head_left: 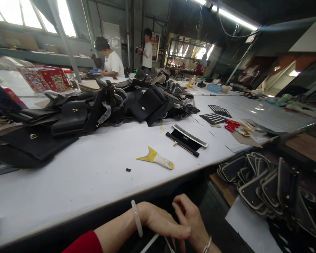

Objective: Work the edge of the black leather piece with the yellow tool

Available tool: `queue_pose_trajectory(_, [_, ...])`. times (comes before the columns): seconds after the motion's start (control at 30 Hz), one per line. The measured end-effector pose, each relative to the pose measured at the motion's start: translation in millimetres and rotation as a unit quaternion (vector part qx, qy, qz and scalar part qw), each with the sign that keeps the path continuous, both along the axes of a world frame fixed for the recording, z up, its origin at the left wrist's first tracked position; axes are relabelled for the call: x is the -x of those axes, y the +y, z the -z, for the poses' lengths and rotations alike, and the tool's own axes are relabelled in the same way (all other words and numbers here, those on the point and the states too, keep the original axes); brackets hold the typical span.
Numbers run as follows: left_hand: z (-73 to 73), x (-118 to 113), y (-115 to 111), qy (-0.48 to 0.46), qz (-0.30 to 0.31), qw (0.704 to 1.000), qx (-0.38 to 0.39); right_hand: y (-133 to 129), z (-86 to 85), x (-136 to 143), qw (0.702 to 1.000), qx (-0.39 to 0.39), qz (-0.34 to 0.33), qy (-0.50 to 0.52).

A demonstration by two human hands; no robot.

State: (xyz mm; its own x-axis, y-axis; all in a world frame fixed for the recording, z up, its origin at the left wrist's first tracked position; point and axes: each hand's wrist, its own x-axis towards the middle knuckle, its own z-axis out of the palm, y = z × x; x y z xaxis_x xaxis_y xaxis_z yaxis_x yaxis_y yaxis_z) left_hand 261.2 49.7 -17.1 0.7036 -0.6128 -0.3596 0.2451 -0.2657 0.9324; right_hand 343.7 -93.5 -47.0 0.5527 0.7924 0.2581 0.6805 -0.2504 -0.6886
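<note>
Nearest me, my left hand [160, 222] and right hand [191, 219] meet below the table edge [100, 211], fingers curled together around thin pale strips [150, 243]; I cannot tell how firmly they grip. To the right sits a heap of black flap pieces [268, 186]. On the white table lie a yellow scraper [155, 158], then a black strap piece [186, 138]. Farther back a pile of black handbags [100, 109] spreads, with two people [112, 61] working beyond.
</note>
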Motion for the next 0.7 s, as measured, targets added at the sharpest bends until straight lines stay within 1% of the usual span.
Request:
queue_pose_trajectory(0.1, [-0.5, -4, 2, 0.01, 0.041, 0.999, -0.018, 35, -23.8, -53, 0.998, 0.02, 0.004, -0.065])
queue_pose_trajectory(0.17, [1.8, -8, 3, 0.033, 0.054, 0.998, -0.027, 66, -35.8, -75, 0.992, 0.057, -0.036, -0.107])
queue_pose_trajectory(0.23, [6.3, -12, 2, 0.102, 0.056, 0.993, -0.022, 101, -39.9, -82, 0.98, 0.115, -0.083, -0.136])
queue_pose_trajectory(0.3, [11.8, -14, -1, 0.182, 0.051, 0.982, 0.001, 131, -37.9, -79, 0.967, 0.172, -0.118, -0.149])
queue_pose_trajectory(0.37, [16.4, -14, -3, 0.233, 0.04, 0.971, 0.025, 149, -35.6, -72, 0.956, 0.216, -0.139, -0.145])
queue_pose_trajectory(0.4, [18.0, -14, -4, 0.24, 0.035, 0.97, 0.031, 153, -36.4, -70, 0.952, 0.232, -0.146, -0.137])
queue_pose_trajectory(0.47, [19.5, -13, -6, 0.243, 0.025, 0.969, 0.038, 146, -44.9, -70, 0.947, 0.255, -0.16, -0.109])
queue_pose_trajectory(0.53, [19.4, -13, -7, 0.243, 0.017, 0.969, 0.037, 120, -62.4, -76, 0.947, 0.261, -0.174, -0.064])
queue_pose_trajectory(0.57, [19.0, -13, -7, 0.244, 0.017, 0.969, 0.035, 101, -73.0, -81, 0.948, 0.26, -0.181, -0.032])
queue_pose_trajectory(0.63, [18.4, -13, -8, 0.246, 0.016, 0.969, 0.03, 54, -92.2, -88, 0.945, 0.259, -0.193, 0.058])
queue_pose_trajectory(0.7, [18.3, -14, -9, 0.251, 0.015, 0.967, 0.029, 2, -101.2, -87, 0.923, 0.281, -0.207, 0.161])
